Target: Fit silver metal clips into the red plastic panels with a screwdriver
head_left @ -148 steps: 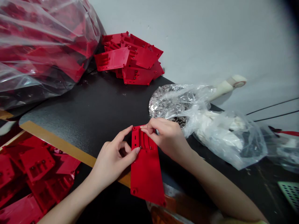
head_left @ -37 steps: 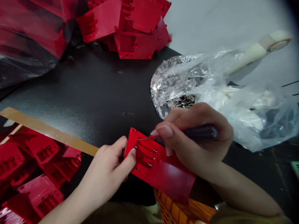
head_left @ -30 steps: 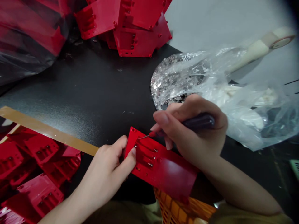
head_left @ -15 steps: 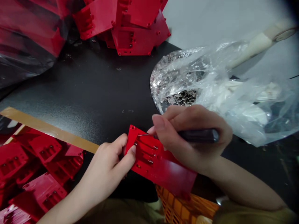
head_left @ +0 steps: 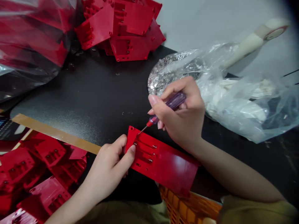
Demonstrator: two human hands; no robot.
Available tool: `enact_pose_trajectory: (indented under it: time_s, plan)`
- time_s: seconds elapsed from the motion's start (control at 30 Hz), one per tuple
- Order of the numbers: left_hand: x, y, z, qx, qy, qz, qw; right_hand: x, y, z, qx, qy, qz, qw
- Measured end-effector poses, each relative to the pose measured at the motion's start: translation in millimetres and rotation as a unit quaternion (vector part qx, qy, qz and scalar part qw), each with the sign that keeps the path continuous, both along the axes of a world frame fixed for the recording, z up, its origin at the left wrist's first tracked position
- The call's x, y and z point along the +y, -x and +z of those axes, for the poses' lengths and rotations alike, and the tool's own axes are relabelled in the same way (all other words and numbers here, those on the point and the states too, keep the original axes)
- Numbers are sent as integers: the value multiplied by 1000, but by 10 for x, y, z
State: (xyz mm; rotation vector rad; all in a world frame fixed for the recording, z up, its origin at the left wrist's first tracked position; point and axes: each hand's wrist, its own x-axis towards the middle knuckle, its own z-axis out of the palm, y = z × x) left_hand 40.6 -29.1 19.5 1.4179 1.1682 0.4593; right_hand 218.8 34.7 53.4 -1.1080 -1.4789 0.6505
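Note:
A red plastic panel [head_left: 168, 166] with battery-style slots and small metal contacts lies at the table's near edge. My left hand [head_left: 109, 165] is closed on its left end, thumb on top beside a slot; the fingers below are partly hidden. My right hand [head_left: 184, 115] holds a screwdriver [head_left: 175, 101] with a clear purple handle and a thin metal shaft. Its tip touches or nearly touches the upper slot near the panel's left end. The handle slants up and to the right.
Red panels [head_left: 133, 31] are piled at the back, with more in a clear bag [head_left: 30, 40] at far left and a heap [head_left: 35, 168] at lower left. A plastic bag [head_left: 235, 102] and shiny metal pieces [head_left: 158, 77] lie right. An orange basket [head_left: 182, 205] stands below.
My right hand has tipped the screwdriver from nearly flat to a steeper slant, with the handle raised. The left hand keeps its grip on the panel. The view has shifted slightly.

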Motion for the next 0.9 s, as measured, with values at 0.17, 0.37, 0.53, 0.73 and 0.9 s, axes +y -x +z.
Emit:
enact_pose_trajectory:
  time_s: [0.17,0.37,0.53,0.73,0.9]
  plan:
    - [-20,5,-21,-4,4,7,1000,-14,-15,-3,-41,-61,9,997]
    - [-35,-3,-23,-1,19,13,1000,-80,-2,93,-169,-142,-21,975]
    - [-37,-19,-13,2,22,22,1000,-167,58,182,-265,-156,-53,950]
    - [-35,-14,-9,13,6,23,1000,-212,60,123,-266,-165,-79,946]
    - [-24,-17,-15,14,15,20,1000,-205,20,71,-241,-185,-38,952]
